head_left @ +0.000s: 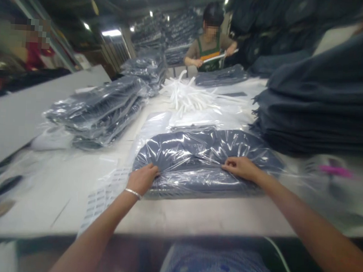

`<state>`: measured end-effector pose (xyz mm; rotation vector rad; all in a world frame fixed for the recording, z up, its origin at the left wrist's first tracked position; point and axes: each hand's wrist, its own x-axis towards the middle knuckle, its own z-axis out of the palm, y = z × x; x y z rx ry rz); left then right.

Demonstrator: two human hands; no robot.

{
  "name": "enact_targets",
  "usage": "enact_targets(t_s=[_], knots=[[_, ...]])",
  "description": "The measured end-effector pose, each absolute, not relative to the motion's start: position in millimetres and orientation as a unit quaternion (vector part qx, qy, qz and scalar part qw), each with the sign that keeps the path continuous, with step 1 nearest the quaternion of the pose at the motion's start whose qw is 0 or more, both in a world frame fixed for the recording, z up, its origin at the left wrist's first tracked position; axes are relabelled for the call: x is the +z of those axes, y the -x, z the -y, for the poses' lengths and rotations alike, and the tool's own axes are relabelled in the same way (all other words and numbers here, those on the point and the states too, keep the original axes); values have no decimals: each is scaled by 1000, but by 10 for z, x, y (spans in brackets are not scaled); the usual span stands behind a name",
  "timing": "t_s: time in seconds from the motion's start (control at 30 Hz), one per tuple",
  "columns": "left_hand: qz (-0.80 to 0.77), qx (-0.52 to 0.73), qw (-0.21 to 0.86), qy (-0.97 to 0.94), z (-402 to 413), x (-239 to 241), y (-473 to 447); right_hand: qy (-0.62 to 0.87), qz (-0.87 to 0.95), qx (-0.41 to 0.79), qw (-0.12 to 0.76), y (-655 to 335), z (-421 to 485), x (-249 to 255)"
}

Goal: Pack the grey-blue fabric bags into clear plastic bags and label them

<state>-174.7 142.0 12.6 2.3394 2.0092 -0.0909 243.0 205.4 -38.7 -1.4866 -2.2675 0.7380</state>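
A folded dark blue garment in a clear plastic bag (204,158) lies on the white table (195,215) in front of me. My left hand (142,178), with a thin bracelet on its wrist, grips the bag's near left edge with curled fingers. My right hand (240,166) rests on the bag's near right side, fingers bent and pinching the plastic. The bag's open end lies toward the far side.
A heap of bagged dark garments (100,110) lies at left. A tall stack of unbagged dark folded garments (321,103) stands at right. White strips (187,95) lie behind the bag, a label sheet (104,193) by my left hand. Another person (210,43) works at the far end.
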Motion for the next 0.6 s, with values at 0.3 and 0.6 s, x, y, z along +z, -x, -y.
enact_targets(t_s=[0.3,0.6], knots=[[-585,3,184,-790,-1766,230,2173,531,789,269,154,-2418,-2096,-416],[-627,-50,-89,-772,-1395,481,1669,529,791,263,156,-2422,-2116,-467]])
